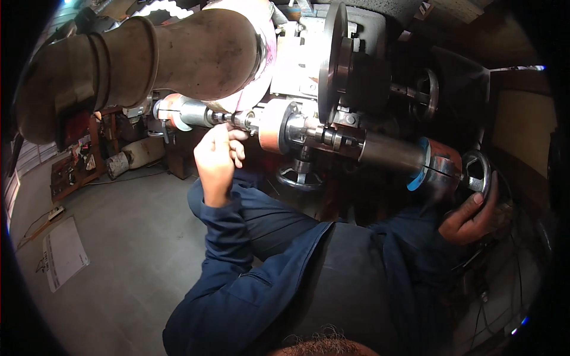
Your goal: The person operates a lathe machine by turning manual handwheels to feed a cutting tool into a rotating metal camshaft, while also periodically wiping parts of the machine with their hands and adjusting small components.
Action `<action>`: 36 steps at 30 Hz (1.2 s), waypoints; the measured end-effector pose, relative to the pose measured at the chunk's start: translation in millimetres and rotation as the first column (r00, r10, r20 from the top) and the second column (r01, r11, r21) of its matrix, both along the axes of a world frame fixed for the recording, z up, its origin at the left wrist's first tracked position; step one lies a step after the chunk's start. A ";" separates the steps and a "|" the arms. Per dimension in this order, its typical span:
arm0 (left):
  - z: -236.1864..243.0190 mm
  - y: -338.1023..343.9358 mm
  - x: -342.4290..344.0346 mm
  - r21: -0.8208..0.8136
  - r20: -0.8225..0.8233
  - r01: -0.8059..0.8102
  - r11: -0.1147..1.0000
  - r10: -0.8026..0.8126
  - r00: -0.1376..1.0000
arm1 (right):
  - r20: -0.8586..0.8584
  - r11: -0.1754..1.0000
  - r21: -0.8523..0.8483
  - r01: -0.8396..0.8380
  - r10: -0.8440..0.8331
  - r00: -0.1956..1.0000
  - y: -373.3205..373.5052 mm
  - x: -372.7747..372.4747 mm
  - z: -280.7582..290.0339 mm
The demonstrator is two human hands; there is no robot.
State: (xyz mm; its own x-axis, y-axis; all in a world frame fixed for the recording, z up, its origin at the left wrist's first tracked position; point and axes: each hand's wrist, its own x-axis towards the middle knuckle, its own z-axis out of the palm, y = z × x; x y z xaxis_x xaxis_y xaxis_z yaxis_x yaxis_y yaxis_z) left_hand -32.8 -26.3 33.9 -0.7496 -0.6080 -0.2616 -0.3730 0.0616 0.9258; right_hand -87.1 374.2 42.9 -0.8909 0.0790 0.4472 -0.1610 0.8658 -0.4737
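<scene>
A metal shaft with cam lobes, a camshaft [330, 137], runs across the machine between an orange-collared holder [173, 111] on the left and an orange tailstock [442, 159] on the right. An orange-rimmed round rest [274, 127] surrounds the middle of it. My left hand [218, 155] is raised below the camshaft's left part, with thumb and fingertips closed at it; the exact contact is partly hidden. At the far right, my right hand [473, 221] grips the rim of a small metal handwheel [477, 173] beside the tailstock, its thumb on the near side.
A thick brown duct [196, 53] hangs over the upper left. A large dark disc [333, 62] stands behind the camshaft. Other handwheels [301, 178] sit below and at the back right [431, 95]. A white board [64, 252] lies on the grey floor at left.
</scene>
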 end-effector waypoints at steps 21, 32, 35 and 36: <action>-31.9 -22.2 -4.2 0.586 -0.141 0.083 0.806 0.000 0.990 | 0.091 0.995 -0.059 0.082 -0.076 0.993 -2.5 0.2 -7.0; -20.4 -7.5 -10.4 0.453 -0.055 -0.014 0.891 0.044 0.998 | 0.036 1.000 0.004 0.023 -0.023 0.999 -3.4 -3.5 -6.1; -23.6 -10.2 -8.1 0.359 0.008 0.047 0.932 -0.054 0.999 | 0.022 0.999 -0.031 0.037 -0.036 0.999 -0.7 -0.3 -9.5; -27.8 -13.8 -6.9 0.418 0.039 0.016 0.908 -0.035 0.999 | 0.019 0.999 -0.043 0.033 -0.032 0.999 -1.7 -0.1 -8.8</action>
